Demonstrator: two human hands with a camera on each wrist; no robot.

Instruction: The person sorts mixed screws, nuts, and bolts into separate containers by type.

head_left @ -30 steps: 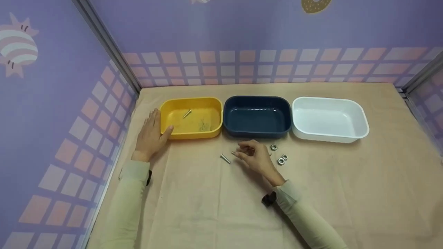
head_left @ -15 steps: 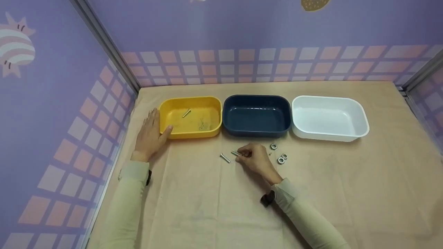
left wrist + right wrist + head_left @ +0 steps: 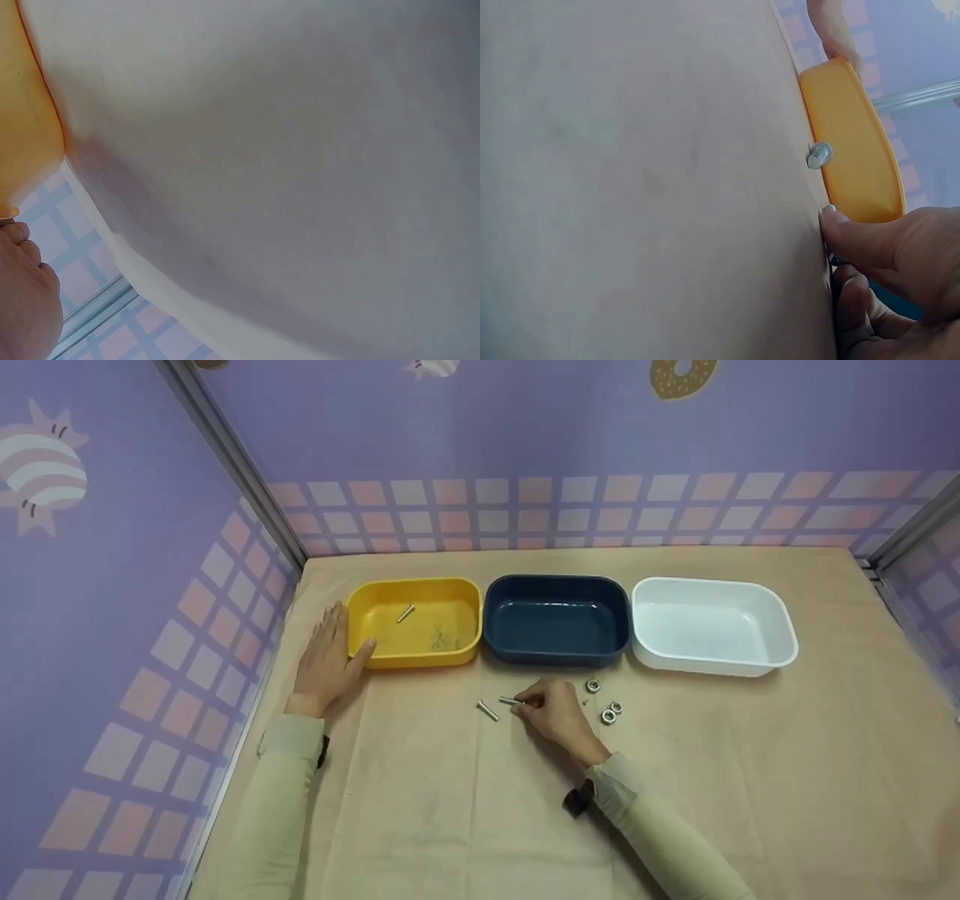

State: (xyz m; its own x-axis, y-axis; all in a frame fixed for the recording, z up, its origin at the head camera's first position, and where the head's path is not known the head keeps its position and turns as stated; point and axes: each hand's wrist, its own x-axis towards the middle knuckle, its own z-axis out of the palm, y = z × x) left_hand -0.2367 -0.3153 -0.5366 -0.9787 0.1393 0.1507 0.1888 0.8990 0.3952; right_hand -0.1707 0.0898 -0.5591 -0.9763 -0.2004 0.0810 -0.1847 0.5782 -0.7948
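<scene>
Right hand, head view: here it is, the right hand (image 3: 559,712) low over the cloth (image 3: 412,787), thumb and forefinger clamped on 1 bolt (image 3: 509,700).
Pinched bolt, head view: shank pokes out past the fingertips, towards the left hand; the other end is hidden in the grip.
Loose bolt, head view: the loose bolt (image 3: 487,710) lies on the cloth, just beside the pinched 1, apart from the fingers.
Nuts, head view: 3 nuts (image 3: 608,718) sit on the cloth, on the far side of the right hand from the bolts.
Left hand, head view: the left hand (image 3: 324,664) lies along the yellow tray (image 3: 371,639), fingers together, thumb apart at the near corner.
Trays, head view: 1 bolt in yellow; dark blue tray (image 3: 556,626) in the middle, white tray (image 3: 712,622) at the end.
Left wrist view: knuckles by the yellow rim; fingertips hidden.
Right wrist view: a metal tip peeks past the thumb; the loose bolt is nearby, against yellow.
</scene>
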